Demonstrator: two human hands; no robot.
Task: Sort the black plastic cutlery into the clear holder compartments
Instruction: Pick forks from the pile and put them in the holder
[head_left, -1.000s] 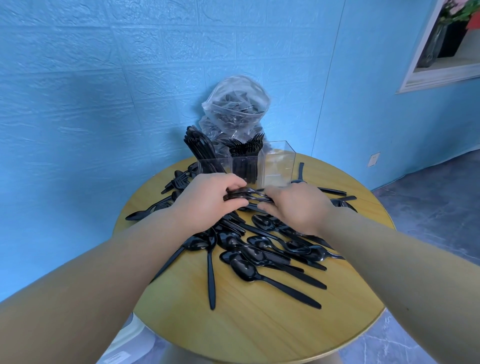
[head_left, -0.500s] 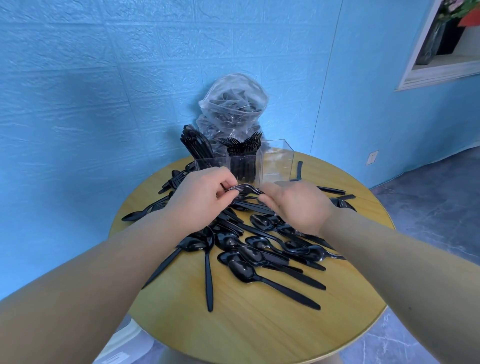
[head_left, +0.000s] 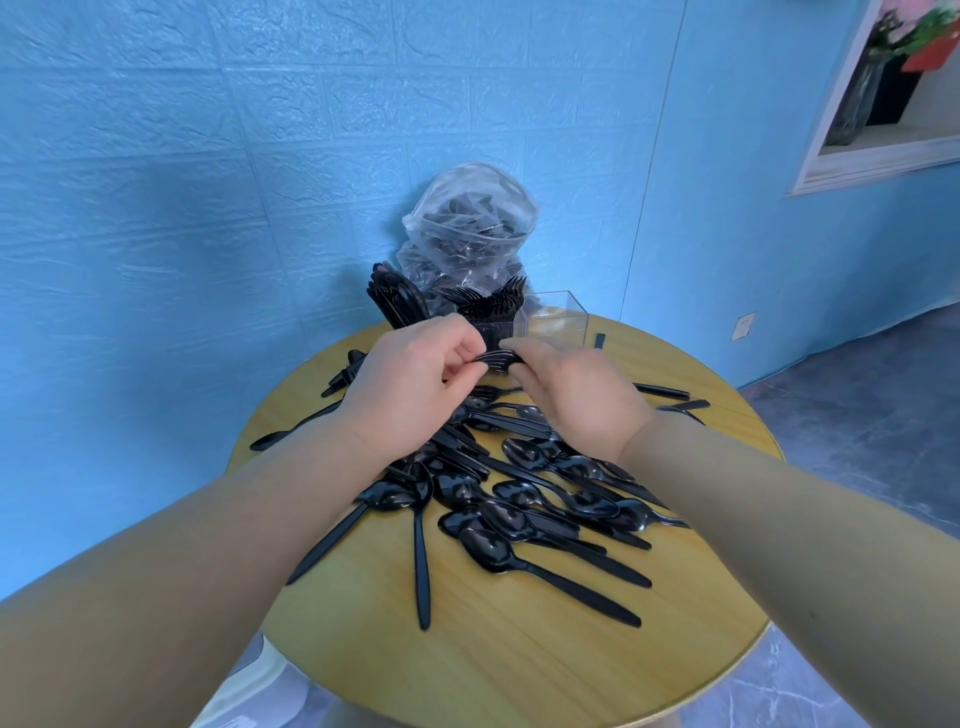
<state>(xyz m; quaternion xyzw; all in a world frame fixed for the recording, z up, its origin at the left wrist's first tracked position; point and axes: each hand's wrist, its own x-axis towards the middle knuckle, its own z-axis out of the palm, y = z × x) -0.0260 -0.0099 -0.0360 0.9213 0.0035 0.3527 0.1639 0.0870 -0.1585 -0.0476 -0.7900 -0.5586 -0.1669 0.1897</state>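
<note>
Fingers and thumb of the left hand are curled and pinch one end of a small bunch of black plastic forks; the right hand grips the other end, its fingers curled round the handles, which it hides. The forks are glossy black, their tines curving between the two hands, held above the tabletop just in front of the clear holder.

The holder stands at the far edge of the round wooden table. Its left compartment is packed with upright black cutlery whose type I cannot tell, the middle one holds forks with tines up, and the right one looks see-through with nothing dark in it. Behind it a clear plastic bag holds more black cutlery.

Below the hands a loose heap of black spoons lies on the table, bowls shining, handles pointing many ways. A few more pieces lie apart at the left and right edges.
</note>
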